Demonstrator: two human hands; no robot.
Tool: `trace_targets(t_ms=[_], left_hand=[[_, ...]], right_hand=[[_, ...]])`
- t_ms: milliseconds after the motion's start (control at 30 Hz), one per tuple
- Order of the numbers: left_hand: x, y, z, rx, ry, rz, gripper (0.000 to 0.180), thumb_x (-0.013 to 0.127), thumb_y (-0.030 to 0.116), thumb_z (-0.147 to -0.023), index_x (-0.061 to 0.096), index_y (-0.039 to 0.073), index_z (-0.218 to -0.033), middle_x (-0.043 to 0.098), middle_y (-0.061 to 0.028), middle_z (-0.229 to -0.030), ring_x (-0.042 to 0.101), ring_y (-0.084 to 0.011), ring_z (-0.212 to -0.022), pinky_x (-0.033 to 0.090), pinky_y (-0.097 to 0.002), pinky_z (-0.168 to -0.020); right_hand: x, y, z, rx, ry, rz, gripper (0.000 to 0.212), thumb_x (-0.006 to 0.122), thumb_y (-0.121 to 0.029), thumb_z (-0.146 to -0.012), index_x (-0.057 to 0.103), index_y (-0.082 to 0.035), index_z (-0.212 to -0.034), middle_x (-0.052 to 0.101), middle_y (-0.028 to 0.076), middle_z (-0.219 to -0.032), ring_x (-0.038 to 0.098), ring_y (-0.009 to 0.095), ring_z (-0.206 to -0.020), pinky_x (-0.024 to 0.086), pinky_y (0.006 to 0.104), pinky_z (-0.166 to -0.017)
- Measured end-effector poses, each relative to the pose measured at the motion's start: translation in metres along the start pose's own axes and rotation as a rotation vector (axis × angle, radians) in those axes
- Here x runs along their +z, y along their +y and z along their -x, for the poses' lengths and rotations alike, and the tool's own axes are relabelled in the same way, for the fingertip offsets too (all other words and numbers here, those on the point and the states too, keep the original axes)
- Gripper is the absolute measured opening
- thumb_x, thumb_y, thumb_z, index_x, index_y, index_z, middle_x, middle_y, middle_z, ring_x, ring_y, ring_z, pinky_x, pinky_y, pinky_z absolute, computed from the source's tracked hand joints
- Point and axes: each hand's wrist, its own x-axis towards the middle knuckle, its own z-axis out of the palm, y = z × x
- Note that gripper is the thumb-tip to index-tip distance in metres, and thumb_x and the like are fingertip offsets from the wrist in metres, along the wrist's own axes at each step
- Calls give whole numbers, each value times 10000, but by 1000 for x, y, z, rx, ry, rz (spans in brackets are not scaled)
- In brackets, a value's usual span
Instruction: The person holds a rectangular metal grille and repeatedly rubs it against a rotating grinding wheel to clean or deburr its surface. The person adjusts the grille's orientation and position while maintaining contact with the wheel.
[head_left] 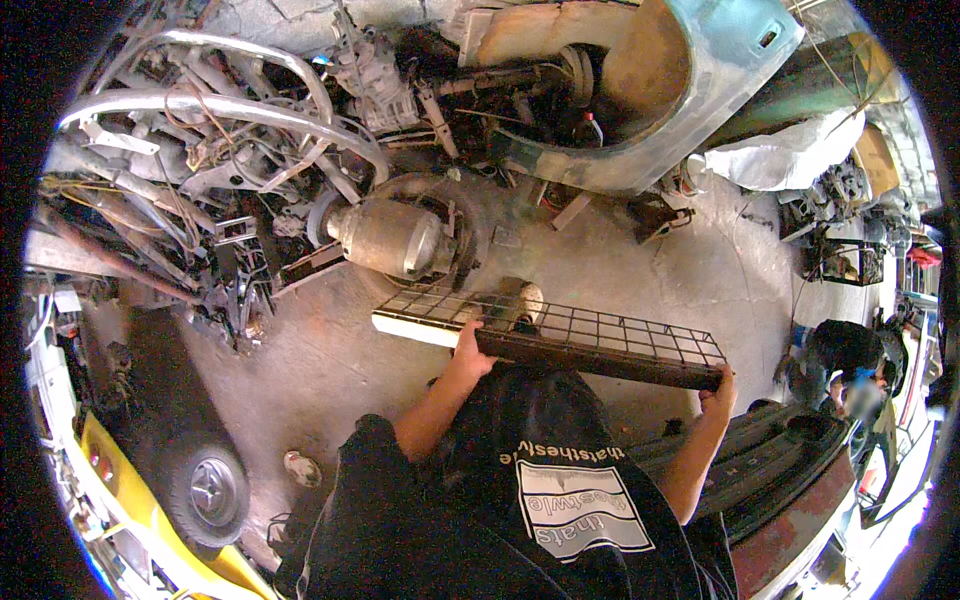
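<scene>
I carry a long, narrow fixture (600, 358) crosswise in front of my body, with a wire grid guard along its upper, far side. Its near face is dark along most of its length and bright white at the left end. My left hand (472, 352) is closed on its near edge, left of the middle. At the far right end, my right hand (718, 388) grips the corner. The fixture is off the floor, its right end lower in the picture than its left. The undersides of the fingers are partly hidden.
Bent metal tubes (220, 108) and scrap pile up at far left. Beyond the fixture lies a rusty tank-like cylinder (390, 238), and a pale blue body panel (650, 150) behind it. A wheel (208, 490) lies lower left; a dark ribbed panel (770, 455) is at my right.
</scene>
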Motion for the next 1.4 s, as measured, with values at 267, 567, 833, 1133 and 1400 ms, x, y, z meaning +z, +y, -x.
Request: trace_targets(t_ms=[267, 567, 833, 1133, 1400], left_hand=[[-6, 5, -2, 59, 88, 63, 264, 522, 249, -698, 488, 65, -883, 540, -94, -862, 529, -277, -821, 434, -445, -728], [-13, 21, 27, 318, -17, -170, 255, 503, 228, -694, 478, 46, -871, 525, -124, -863, 533, -285, -817, 447, -460, -723], [-26, 30, 5, 222, -43, -249, 291, 477, 217, -699, 466, 37, -929, 525, -131, -888, 536, -296, -838, 451, -453, -741], [3, -8, 35, 291, 110, -169, 275, 533, 205, -661, 478, 55, -885, 537, -112, -843, 534, -292, -795, 446, -461, -726], [4, -13, 40, 26, 173, 104, 279, 544, 195, -648, 488, 56, -884, 540, -97, -856, 515, -279, -810, 420, -449, -757]], right_hand=[[-8, 14, -31, -79, 41, 78, 172, 601, -221, -653, 489, -96, -696, 486, 29, -612, 387, 113, -352, 266, 188, -276], [-1, 40, -61, -12, -26, 221, 197, 602, -224, -649, 480, -90, -726, 466, 26, -608, 411, 126, -387, 279, 202, -266], [6, 41, -51, -58, -7, 124, 201, 600, -232, -645, 470, -93, -708, 458, 33, -584, 394, 129, -369, 271, 218, -263], [-17, 13, -37, -26, 54, 98, 157, 588, -204, -645, 483, -107, -711, 487, 1, -588, 422, 100, -389, 277, 177, -280], [-39, 2, -42, 27, 32, 123, 153, 579, -192, -652, 480, -98, -719, 506, 11, -608, 442, 109, -396, 304, 184, -276]])
